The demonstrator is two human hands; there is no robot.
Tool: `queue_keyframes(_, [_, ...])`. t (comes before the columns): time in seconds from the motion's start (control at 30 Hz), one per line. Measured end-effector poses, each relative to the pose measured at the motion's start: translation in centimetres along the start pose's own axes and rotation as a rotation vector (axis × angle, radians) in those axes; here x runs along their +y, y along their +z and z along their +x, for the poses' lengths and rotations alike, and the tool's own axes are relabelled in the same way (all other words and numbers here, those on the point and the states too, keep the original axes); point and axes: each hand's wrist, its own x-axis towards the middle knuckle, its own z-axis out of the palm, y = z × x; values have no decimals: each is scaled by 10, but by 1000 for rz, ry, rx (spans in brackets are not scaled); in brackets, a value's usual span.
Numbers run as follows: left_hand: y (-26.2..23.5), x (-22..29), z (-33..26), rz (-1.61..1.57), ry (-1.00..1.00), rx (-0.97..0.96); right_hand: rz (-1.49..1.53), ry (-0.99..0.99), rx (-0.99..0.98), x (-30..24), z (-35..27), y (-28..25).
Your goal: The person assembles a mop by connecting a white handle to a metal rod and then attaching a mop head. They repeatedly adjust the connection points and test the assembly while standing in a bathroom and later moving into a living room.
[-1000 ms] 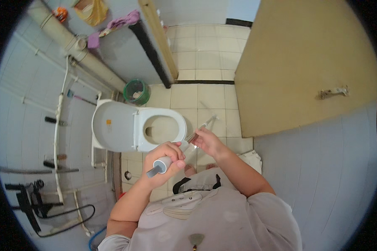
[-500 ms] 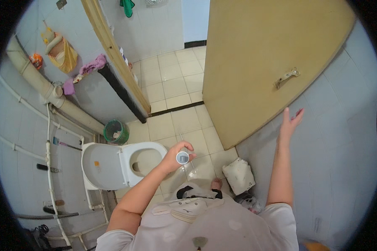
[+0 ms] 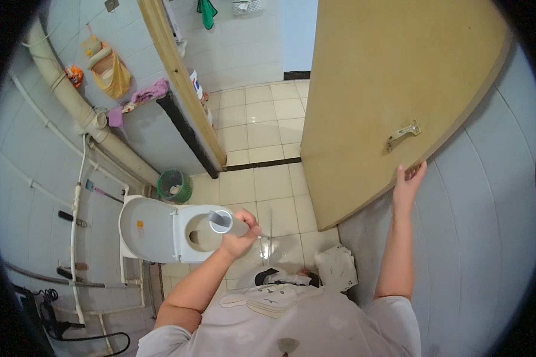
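Note:
My left hand (image 3: pixel 239 233) is wrapped round the grey-white pole (image 3: pixel 234 224) of what looks like a floor squeegee, its open top end tilted toward me. Beyond the fingers, a thin clear bar (image 3: pixel 270 223) crosses the foot of the pole, low over the tiled floor. My right hand (image 3: pixel 408 184) grips the edge of the yellowish wooden door (image 3: pixel 363 101), thumb on the near face and fingers round the edge. The door stands ajar, and its metal handle (image 3: pixel 404 135) is just above that hand.
A white toilet (image 3: pixel 150 229) with its lid up stands at left, by a green wastebasket (image 3: pixel 175 186). A whitish square package (image 3: pixel 336 268) lies against the right wall. Pipes (image 3: pixel 77 208) run along the left wall. A dark sill (image 3: pixel 262 164) crosses the doorway.
My right hand has gone from open beside the door to holding its edge. My left hand has shifted slightly, and the pole's top has tipped to the left.

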Motion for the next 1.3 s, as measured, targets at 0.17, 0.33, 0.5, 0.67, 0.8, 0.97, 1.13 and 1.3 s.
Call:
queue_keyframes(0.17, [7,-5,-7,75,-29,-1,-40,43,-126,-36,-30,23])
queue_keyframes(0.33, [-8,17,-20,-64,127,49,-56,-23,-105,-39,-50,46])
queue_keyframes(0.5, [-38,56,-35,-196,313,-5,-350,-61,48,-28,-55,54])
queue_keyframes(0.67, [-61,87,-33,-141,389,104,-208,-80,139,-15,-42,49])
queue_keyframes(0.8, [-85,94,-16,-152,456,75,-554,-234,371,-4,-35,57])
queue_keyframes(0.97, [-101,86,44,-92,485,123,-657,-457,136,1,-82,101])
queue_keyframes(1.13, [-91,71,133,-91,546,257,31,546,-957,92,-132,209])
queue_keyframes(1.3, [-74,63,225,-20,661,329,388,1204,-1409,108,-99,311])
